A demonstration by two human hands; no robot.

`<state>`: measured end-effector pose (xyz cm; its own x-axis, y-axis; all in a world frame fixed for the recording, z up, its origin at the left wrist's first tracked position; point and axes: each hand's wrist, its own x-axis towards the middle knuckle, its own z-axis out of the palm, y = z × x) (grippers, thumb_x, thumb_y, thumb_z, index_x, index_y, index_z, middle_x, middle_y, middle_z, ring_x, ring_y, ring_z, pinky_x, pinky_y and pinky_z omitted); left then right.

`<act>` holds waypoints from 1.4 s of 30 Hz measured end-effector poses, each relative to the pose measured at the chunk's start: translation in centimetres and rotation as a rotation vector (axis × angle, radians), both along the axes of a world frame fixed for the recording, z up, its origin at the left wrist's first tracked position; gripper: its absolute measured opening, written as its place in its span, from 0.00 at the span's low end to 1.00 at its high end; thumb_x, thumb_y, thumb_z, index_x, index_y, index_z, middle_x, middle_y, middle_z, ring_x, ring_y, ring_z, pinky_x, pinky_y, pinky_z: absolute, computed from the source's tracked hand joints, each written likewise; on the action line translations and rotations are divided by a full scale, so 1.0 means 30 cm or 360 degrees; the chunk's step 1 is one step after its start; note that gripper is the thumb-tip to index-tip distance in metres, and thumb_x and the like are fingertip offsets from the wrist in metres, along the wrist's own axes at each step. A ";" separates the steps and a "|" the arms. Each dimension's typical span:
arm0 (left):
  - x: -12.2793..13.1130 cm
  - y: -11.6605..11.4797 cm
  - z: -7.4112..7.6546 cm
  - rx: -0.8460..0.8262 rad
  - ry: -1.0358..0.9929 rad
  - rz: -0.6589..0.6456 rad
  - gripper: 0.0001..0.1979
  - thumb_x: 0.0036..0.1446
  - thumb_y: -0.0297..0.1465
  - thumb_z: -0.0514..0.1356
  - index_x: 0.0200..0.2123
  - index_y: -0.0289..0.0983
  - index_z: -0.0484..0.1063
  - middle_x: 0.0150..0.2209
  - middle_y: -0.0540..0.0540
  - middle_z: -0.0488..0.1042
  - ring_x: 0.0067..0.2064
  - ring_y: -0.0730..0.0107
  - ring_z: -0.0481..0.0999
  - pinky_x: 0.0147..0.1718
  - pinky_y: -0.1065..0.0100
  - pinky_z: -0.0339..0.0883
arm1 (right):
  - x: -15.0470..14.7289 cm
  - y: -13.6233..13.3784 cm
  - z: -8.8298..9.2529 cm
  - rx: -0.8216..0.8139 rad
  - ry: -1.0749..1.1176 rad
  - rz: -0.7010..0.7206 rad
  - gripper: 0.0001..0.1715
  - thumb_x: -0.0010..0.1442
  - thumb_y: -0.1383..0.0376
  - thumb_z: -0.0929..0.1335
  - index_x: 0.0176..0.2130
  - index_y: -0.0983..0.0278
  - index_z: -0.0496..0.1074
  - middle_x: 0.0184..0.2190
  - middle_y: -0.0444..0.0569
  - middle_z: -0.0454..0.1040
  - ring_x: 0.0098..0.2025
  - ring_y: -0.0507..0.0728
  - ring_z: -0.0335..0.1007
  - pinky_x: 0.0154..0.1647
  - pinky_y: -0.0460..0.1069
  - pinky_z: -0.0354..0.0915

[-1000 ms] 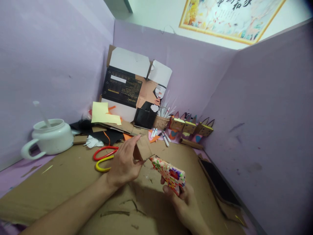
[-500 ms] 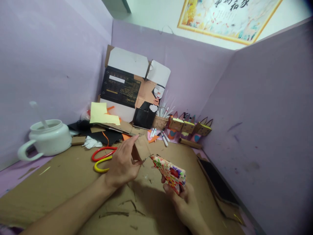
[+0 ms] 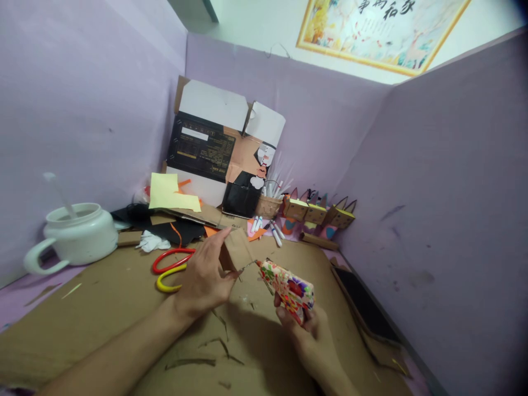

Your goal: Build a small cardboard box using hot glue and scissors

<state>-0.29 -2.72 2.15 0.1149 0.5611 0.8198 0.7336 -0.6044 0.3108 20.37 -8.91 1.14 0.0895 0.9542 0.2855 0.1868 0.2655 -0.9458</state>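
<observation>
My left hand [image 3: 206, 278] pinches a small folded piece of brown cardboard [image 3: 236, 252] and holds it up over the cardboard sheet [image 3: 103, 308]. My right hand [image 3: 307, 335] is wrapped round a floral-patterned glue gun [image 3: 289, 286]. The gun's nozzle points left and sits just at the lower edge of the cardboard piece, with a thin strand between them. Both hands are near the middle of the sheet.
Red and yellow scissors [image 3: 171, 268] lie left of my left hand. A white pot [image 3: 78, 234] stands at far left. A flattened printed box [image 3: 214, 148] leans on the back wall, with a basket of pens [image 3: 270, 204], small cardboard figures [image 3: 315, 213] and paper scraps. A dark tablet [image 3: 363, 308] lies right.
The glue gun's nozzle has drawn slightly back from the cardboard piece, leaving a thin strand. The view has shifted a little; both hands keep their grips.
</observation>
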 end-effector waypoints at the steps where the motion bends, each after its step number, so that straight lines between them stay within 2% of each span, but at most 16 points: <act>1: 0.000 0.001 0.000 0.0009 -0.0002 -0.0004 0.37 0.47 0.28 0.63 0.59 0.33 0.52 0.55 0.36 0.66 0.55 0.54 0.67 0.55 0.59 0.61 | 0.001 0.001 -0.003 0.0000 0.0003 0.0001 0.13 0.46 0.58 0.72 0.27 0.66 0.74 0.22 0.49 0.73 0.25 0.56 0.68 0.27 0.47 0.65; 11: -0.002 0.003 0.003 0.0036 0.0010 -0.0023 0.36 0.49 0.30 0.61 0.60 0.33 0.51 0.55 0.36 0.66 0.55 0.53 0.67 0.54 0.57 0.62 | -0.002 0.004 -0.002 0.0012 0.0006 -0.0009 0.11 0.46 0.59 0.71 0.25 0.66 0.72 0.20 0.46 0.69 0.24 0.53 0.63 0.25 0.46 0.61; 18: -0.001 0.005 -0.001 0.0065 0.0003 -0.0003 0.36 0.48 0.29 0.62 0.59 0.33 0.52 0.54 0.36 0.67 0.54 0.54 0.68 0.53 0.59 0.63 | -0.002 0.002 0.001 -0.0010 0.0036 -0.0039 0.13 0.45 0.59 0.72 0.24 0.66 0.71 0.20 0.45 0.68 0.24 0.53 0.63 0.25 0.46 0.61; 23: -0.004 0.004 -0.006 -0.0009 -0.0050 -0.0030 0.37 0.47 0.29 0.63 0.60 0.35 0.52 0.55 0.37 0.66 0.54 0.54 0.68 0.54 0.57 0.63 | -0.004 0.002 0.005 -0.0017 0.0048 -0.0057 0.13 0.45 0.57 0.71 0.23 0.66 0.71 0.19 0.45 0.67 0.24 0.53 0.62 0.24 0.46 0.60; 27: 0.001 -0.009 0.015 -0.0367 -0.0279 -0.0186 0.39 0.46 0.32 0.64 0.60 0.36 0.52 0.56 0.37 0.65 0.54 0.53 0.68 0.53 0.54 0.63 | 0.008 0.013 0.022 -0.0117 0.0069 -0.0099 0.18 0.45 0.54 0.70 0.31 0.67 0.73 0.19 0.45 0.69 0.20 0.51 0.60 0.21 0.46 0.59; 29: 0.010 -0.015 0.027 -0.0649 -0.0473 -0.0391 0.41 0.45 0.34 0.65 0.60 0.36 0.51 0.56 0.36 0.66 0.54 0.53 0.69 0.52 0.54 0.65 | 0.021 0.035 0.030 -0.0196 0.0116 -0.0115 0.24 0.46 0.52 0.69 0.38 0.68 0.72 0.18 0.43 0.68 0.18 0.50 0.57 0.18 0.45 0.56; 31: 0.021 -0.017 0.032 -0.0954 -0.0673 -0.0623 0.43 0.43 0.34 0.67 0.61 0.35 0.49 0.56 0.35 0.66 0.55 0.53 0.69 0.51 0.55 0.66 | 0.038 0.076 0.035 -0.0217 0.0126 -0.0203 0.27 0.46 0.52 0.68 0.41 0.68 0.71 0.21 0.44 0.70 0.18 0.50 0.59 0.19 0.45 0.57; 33: 0.034 -0.016 0.026 -0.1216 -0.0827 -0.0832 0.46 0.42 0.32 0.68 0.61 0.35 0.48 0.57 0.35 0.65 0.56 0.54 0.68 0.52 0.56 0.65 | 0.058 0.135 0.039 -0.0221 0.0050 -0.0338 0.24 0.45 0.53 0.67 0.36 0.67 0.71 0.26 0.47 0.73 0.22 0.51 0.64 0.22 0.46 0.60; 37: 0.058 -0.016 -0.003 -0.1483 -0.0991 -0.1140 0.47 0.38 0.29 0.69 0.60 0.37 0.48 0.60 0.34 0.60 0.57 0.52 0.66 0.53 0.54 0.64 | 0.108 0.242 0.045 -0.0316 -0.0193 -0.0466 0.14 0.40 0.56 0.70 0.20 0.65 0.71 0.14 0.42 0.66 0.17 0.52 0.61 0.19 0.46 0.54; 40: 0.072 -0.019 -0.016 -0.1520 -0.0948 -0.1189 0.47 0.38 0.29 0.68 0.60 0.36 0.48 0.61 0.33 0.58 0.57 0.52 0.66 0.54 0.52 0.62 | 0.148 0.251 0.055 -0.0336 -0.0438 -0.0592 0.17 0.35 0.55 0.74 0.12 0.62 0.68 0.08 0.41 0.60 0.18 0.55 0.62 0.20 0.47 0.53; 42: 0.077 -0.021 -0.018 -0.1523 -0.0900 -0.1186 0.47 0.39 0.28 0.68 0.60 0.36 0.48 0.61 0.33 0.58 0.58 0.53 0.65 0.56 0.52 0.60 | 0.164 0.222 0.067 -0.0307 -0.0558 -0.0690 0.17 0.35 0.53 0.75 0.14 0.61 0.70 0.11 0.45 0.65 0.25 0.60 0.68 0.25 0.50 0.57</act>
